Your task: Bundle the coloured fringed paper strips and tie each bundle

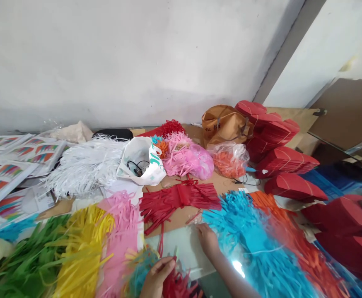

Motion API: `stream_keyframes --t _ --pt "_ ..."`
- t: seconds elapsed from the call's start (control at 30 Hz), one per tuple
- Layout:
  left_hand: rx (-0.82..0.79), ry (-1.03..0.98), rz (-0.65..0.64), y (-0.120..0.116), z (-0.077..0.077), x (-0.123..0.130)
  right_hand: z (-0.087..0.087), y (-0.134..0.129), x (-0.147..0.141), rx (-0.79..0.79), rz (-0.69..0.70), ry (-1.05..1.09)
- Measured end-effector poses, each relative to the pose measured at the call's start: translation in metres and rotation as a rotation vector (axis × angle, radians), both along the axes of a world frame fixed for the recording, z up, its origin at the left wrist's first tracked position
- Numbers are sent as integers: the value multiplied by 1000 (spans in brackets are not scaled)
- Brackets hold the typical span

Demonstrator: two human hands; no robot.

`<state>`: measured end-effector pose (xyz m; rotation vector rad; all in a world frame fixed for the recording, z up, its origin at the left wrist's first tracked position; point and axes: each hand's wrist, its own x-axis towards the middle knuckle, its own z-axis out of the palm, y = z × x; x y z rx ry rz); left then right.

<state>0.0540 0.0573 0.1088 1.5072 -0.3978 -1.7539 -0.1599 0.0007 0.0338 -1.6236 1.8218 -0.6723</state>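
At the bottom centre my left hand (158,278) is closed, pinching the top of a red paper-strip tassel (176,283) between thumb and fingers. Multicoloured strips (142,265) lie beside its wrist. My right hand (208,240) rests on the table further forward, its fingers bent down and together at a small heap of clear bits (194,218). Whatever may be between those fingertips is too small to make out. Just beyond lies a red fringed bundle (181,196). A blue fringed bundle (249,240) is right of my right hand.
Green (25,252), yellow (83,248) and pink fringed bundles (120,231) lie to the left. Behind them are white strips (84,165) and a white bag (142,161). Orange strips (299,244), red stacks (289,161) and a brown bag (224,126) stand right.
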Motion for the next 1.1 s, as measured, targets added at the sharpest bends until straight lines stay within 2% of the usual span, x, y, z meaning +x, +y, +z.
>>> stream_keyframes --t 0.07,0.13,0.23,0.3,0.4,0.53,0.67,0.77,0.87,1.1 --pt "-60 -95 -56 1 -8 0 21 15 7 9 9 -162" --pt "-181 -216 -154 2 -10 -2 43 34 21 86 -16 -505" --pt "-331 -377 -288 4 0 -7 70 60 42 207 -161 -1037" --pt "-386 -453 -350 7 11 -10 82 70 51 202 -232 -1162" --pt "-501 -540 -437 13 22 -10 93 80 55 154 -261 -1178" --pt "-713 -676 -515 22 23 -6 96 91 54 59 -258 -1059" --pt "-1079 -980 -525 28 23 0 98 102 51 -50 -192 -866" --pt "-1306 -1103 -531 28 28 5 105 108 47 -79 -84 -738" --pt "-1347 -1111 -528 29 34 7 110 114 44 -126 -43 -668" --pt "-1323 -1112 -533 36 42 -4 103 126 51 -105 -193 -828"
